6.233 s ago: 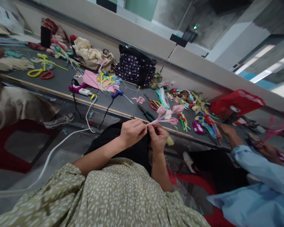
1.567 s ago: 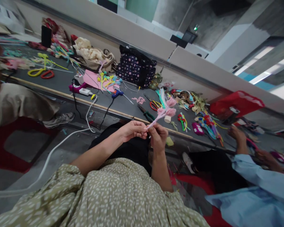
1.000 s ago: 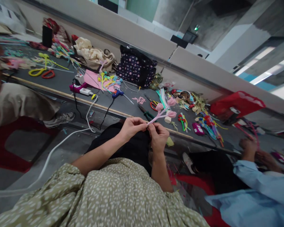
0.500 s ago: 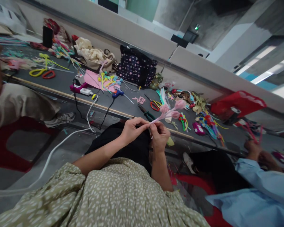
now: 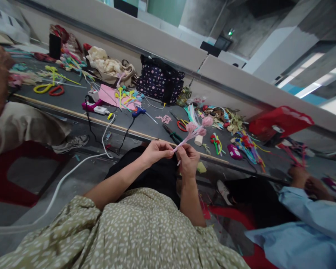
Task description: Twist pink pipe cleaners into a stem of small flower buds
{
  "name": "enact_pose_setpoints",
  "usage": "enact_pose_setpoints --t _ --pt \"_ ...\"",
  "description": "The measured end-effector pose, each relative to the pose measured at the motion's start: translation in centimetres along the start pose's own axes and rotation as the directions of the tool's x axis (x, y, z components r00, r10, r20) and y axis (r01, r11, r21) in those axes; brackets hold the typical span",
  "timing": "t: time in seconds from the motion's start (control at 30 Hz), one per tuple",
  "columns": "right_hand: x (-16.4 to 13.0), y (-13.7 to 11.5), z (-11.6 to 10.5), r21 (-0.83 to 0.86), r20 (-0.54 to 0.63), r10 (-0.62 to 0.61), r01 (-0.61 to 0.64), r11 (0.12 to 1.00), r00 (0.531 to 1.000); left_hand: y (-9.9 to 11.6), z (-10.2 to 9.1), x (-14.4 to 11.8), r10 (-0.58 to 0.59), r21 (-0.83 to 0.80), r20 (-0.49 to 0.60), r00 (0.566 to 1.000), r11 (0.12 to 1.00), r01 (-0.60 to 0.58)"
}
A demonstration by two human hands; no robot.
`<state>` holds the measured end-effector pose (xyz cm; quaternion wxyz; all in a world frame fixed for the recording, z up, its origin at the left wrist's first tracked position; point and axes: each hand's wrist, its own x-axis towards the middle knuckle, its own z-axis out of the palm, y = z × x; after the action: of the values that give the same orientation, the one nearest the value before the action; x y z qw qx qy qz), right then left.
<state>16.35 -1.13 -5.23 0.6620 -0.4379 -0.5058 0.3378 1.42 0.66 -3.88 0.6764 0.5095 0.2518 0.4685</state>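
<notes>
left hand: pinching lower stem of pink flower sprig, stem partly covered. right hand: pinching same stem, some fingertips out of sight. sprig: fuzzy, three rounded buds, above near edge of desk. pink scraps on desk: small, shapes indistinct. bag: dark, dotted.

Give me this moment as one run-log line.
left hand: pinching pink stem; right hand: pinching same stem; blooms: at stem's far end; on table: pliers, glue gun
</notes>
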Motion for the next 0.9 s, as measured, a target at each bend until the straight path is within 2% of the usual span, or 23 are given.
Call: enact_pose_setpoints --t 0.1,0.33,0.6,0.67,0.73,0.9 --pt "0.1 0.2 0.2 0.05 0.014 0.003 -0.004 0.999 1.0 0.1 0.2 0.0 0.026 0.024 -0.032 0.999 0.999 -0.025" --pt "0.7 0.7 0.3 0.068 0.054 0.055 -0.058 0.996 0.997 0.7 -0.7 0.1 -0.087 0.127 0.06 0.994 0.989 0.079" --pt "1.5 1.2 0.7 0.145 0.119 0.038 -0.055 0.988 0.992 0.1 -0.9 0.4 0.04 0.209 -0.036 0.999 0.977 -0.032" --pt "1.7 1.1 0.7 0.146 0.145 0.042 -0.064 0.987 0.989 0.1 -1.3 0.4 -0.012 0.199 -0.017 1.0 0.98 0.015" --pt "1.9 0.9 0.6 0.16 0.176 0.05 -0.079 0.984 0.983 0.2 -1.9 0.4 -0.106 0.168 0.05 0.993 0.981 0.096" --pt "2.0 -0.4 0.8 0.169 0.315 0.028 -0.085 0.982 0.949 0.9 -2.8 0.4 -0.246 -0.051 0.18 0.952 0.965 0.259"
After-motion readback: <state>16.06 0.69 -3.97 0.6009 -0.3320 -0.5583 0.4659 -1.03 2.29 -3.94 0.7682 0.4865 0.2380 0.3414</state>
